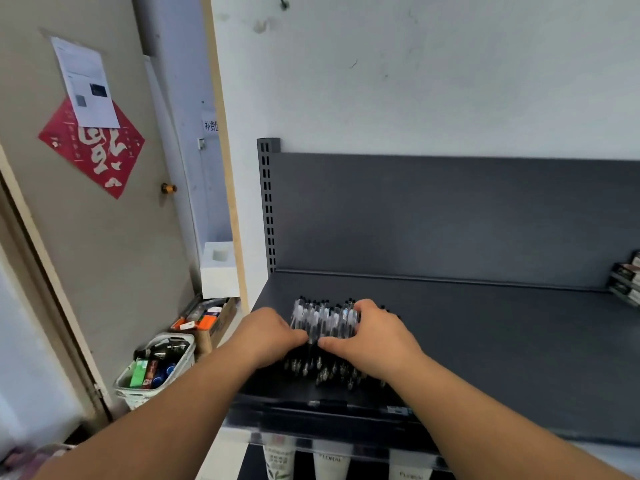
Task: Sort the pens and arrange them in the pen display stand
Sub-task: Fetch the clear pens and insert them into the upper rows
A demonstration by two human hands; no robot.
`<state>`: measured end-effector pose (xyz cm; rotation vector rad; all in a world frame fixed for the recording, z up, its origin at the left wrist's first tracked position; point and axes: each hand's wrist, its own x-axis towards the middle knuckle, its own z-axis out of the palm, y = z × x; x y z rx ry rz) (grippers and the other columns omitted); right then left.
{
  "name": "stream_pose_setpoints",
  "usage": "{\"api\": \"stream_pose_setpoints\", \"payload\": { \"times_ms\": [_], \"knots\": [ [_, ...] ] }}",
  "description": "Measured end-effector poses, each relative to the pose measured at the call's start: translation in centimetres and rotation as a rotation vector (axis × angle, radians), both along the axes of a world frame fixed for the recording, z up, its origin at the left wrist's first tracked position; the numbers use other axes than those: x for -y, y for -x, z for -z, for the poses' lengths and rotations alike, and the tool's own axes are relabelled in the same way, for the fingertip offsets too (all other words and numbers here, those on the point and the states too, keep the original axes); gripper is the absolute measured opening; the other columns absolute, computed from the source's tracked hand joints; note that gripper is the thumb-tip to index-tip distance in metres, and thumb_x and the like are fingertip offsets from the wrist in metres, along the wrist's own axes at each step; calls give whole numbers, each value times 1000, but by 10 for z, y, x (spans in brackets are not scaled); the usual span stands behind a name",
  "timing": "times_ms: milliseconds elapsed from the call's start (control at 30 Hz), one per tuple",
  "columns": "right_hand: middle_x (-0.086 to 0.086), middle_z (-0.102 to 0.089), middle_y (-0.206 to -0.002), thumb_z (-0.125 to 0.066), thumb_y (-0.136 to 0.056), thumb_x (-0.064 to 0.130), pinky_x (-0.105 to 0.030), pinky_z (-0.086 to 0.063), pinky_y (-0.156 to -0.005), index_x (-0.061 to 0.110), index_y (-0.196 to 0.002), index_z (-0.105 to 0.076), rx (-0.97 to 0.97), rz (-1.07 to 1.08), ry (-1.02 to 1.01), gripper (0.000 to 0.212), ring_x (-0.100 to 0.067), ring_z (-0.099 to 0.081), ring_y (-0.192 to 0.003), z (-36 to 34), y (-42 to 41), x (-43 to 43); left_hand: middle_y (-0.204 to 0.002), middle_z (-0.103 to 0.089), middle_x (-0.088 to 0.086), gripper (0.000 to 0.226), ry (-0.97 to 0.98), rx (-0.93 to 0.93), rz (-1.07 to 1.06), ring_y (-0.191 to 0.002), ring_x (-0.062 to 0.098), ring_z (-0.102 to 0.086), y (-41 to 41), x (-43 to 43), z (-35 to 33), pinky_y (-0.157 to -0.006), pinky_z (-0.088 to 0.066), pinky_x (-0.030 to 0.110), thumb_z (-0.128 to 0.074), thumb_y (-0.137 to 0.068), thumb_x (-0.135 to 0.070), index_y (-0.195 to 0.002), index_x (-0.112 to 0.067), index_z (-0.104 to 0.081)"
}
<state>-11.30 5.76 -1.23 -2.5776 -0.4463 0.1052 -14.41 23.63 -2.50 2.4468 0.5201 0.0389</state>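
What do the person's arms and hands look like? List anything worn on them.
The left forearm and right forearm are bare to the picture's edge: no sleeves. The left hand and right hand wear no gloves. No watch or bracelet shows. Partly hidden fingers could hide rings.

A beige door (104,244) at left carries a red diamond paper (91,150) with a white printed sheet (86,83) over its top corner; near it stand a white basket (129,389) of bottles and a cardboard box (212,337); small boxes (627,282) sit stacked at the dark shelf's (502,341) right end; white tubes (330,464) show below it.
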Motion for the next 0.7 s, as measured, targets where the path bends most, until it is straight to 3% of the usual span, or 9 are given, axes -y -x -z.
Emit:
{"api": "stream_pose_setpoints", "payload": {
  "times_ms": [133,333,500,567,633,700],
  "knots": [
    [-2,-52,-128,-64,-69,73,-33,-51,-80,19,-138,-34,7,27,106,93,-22,-55,-111,-1,1,-8,-57,-53,3,27,7,-17,28,-55,19,-49,-3,4,-2,-58,-43,27,-65,-77,-37,-65,-13,-62],
    [3,-62,-93,-64,-73,56,-32,-54,-67,17,-132,-39,-67,73,42,76,-16,-63,-83,-3,-2,-12,-52,-41,2,39,83,-13,11,-56,22,-42,-4,1,1,-60,-38,27,-59,-82,-34,-53,-15,-42],
    [-3,-66,-98,-62,-79,43,-37,-56,-77,15,-123,-50,-95,95,-50,53,-18,-67,-82,-1,-7,-8,-68,-54,7,31,12,7,33,-65,22,-51,-3,-1,2,-62,-40,26,-52,-90,-34,-68,-12,-50],
    [-4,-66,-95,-62,-81,36,-35,-54,-70,14,-111,-56,-99,87,-87,38,-19,-65,-78,0,-8,-8,-71,-56,2,31,-1,20,47,-68,20,-53,-2,0,-1,-61,-39,26,-52,-93,-38,-73,-14,-51],
    [-2,-56,-73,-60,-84,30,-30,-42,-55,15,-86,-53,-77,74,-120,17,-17,-50,-59,2,-11,-7,-78,-56,0,29,-24,44,66,-75,18,-54,1,3,-5,-61,-39,27,-47,-96,-43,-86,-16,-54],
    [0,-47,-64,-58,-89,29,-27,-35,-52,13,-75,-49,-46,68,-161,23,-16,-41,-55,4,-13,-6,-89,-60,1,35,-55,71,90,-83,17,-56,4,7,-9,-67,-41,28,-43,-97,-47,-100,-15,-56]
  ]
}}
